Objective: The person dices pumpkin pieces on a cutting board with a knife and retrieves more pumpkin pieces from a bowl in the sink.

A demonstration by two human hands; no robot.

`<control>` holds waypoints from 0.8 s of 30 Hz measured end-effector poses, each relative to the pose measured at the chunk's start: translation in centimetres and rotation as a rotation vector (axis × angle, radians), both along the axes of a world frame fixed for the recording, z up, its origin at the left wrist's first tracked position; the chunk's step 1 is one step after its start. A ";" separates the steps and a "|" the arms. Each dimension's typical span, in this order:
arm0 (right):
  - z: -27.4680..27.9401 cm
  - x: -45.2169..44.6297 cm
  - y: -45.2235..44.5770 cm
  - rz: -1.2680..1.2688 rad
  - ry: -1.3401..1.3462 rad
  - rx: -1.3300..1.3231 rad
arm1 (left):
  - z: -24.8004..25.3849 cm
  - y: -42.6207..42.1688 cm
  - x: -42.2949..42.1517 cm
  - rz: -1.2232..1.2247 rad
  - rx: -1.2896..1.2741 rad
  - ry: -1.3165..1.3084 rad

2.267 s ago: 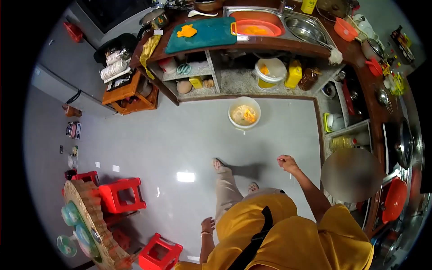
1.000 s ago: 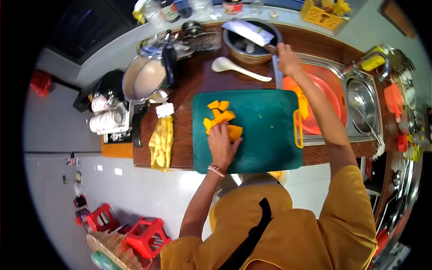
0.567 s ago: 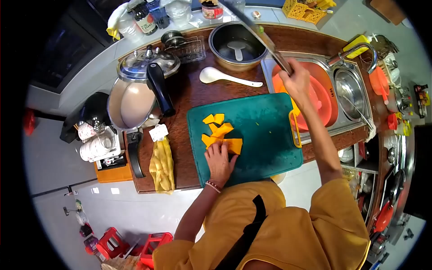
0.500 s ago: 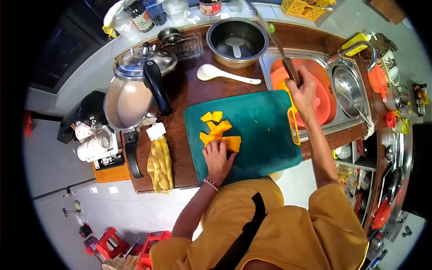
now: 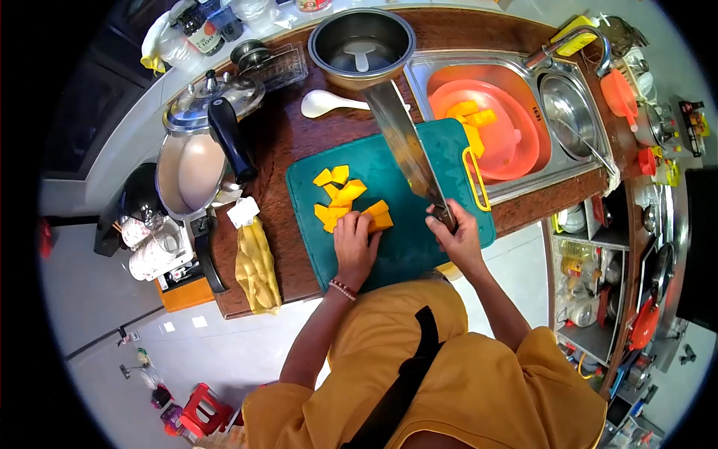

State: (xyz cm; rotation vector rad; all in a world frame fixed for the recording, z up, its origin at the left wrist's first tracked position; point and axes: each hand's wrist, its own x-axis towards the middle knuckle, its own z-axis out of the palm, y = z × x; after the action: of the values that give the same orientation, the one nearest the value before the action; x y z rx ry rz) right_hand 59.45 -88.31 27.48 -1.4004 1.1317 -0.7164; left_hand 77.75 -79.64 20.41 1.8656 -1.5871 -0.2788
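A green cutting board (image 5: 407,247) lies on the counter with several cut pieces of orange pumpkin (image 5: 345,193) on its left half. My left hand (image 5: 354,251) rests on the board with its fingers bent over pumpkin chunks (image 5: 379,217) at the near side of the pile. In my right hand (image 5: 460,238) is the handle of a broad kitchen knife (image 5: 404,142). Its long blade slants over the board, tip toward the far edge, to the right of the pumpkin and apart from it.
More pumpkin pieces sit in an orange basin (image 5: 516,153) in the sink (image 5: 419,82). A dark pot (image 5: 321,49) and a white spoon (image 5: 318,105) lie beyond the board. Left stand a pressure cooker (image 5: 176,172) and a yellow packet (image 5: 256,269).
My right hand has brought the knife down and left, from above the sink to over the board. My left hand stays on the pumpkin. The view has shifted slightly.
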 end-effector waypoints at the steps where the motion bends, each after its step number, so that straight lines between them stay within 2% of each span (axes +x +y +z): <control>1: -0.3 -0.3 0.4 -0.015 -0.001 0.024 | 0.0 -0.1 -0.2 -0.009 0.026 0.006; 10: -0.2 -3.1 3.5 -0.118 -0.065 0.132 | 0.6 0.5 -1.9 0.002 -0.012 -0.066; 14: -0.2 -3.7 4.0 -0.079 -0.072 0.033 | 1.1 1.3 -2.4 -0.113 0.064 -0.134; 18: -1.0 -3.6 4.5 -0.036 -0.044 -0.031 | 1.2 3.4 -2.9 -0.137 0.282 0.047; 22: -0.1 -3.3 5.3 -0.068 -0.122 0.110 | 1.8 3.0 -2.4 0.128 0.009 0.384; 24: -0.6 -3.9 5.2 -0.069 -0.125 0.109 | 2.6 2.5 -1.5 0.203 0.013 0.330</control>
State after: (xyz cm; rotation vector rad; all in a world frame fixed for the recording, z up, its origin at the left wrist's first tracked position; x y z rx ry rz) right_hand 55.52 -83.11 26.86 -1.2127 1.1085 -0.7694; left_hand 76.25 -77.16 23.00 1.8615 -1.1687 -0.4793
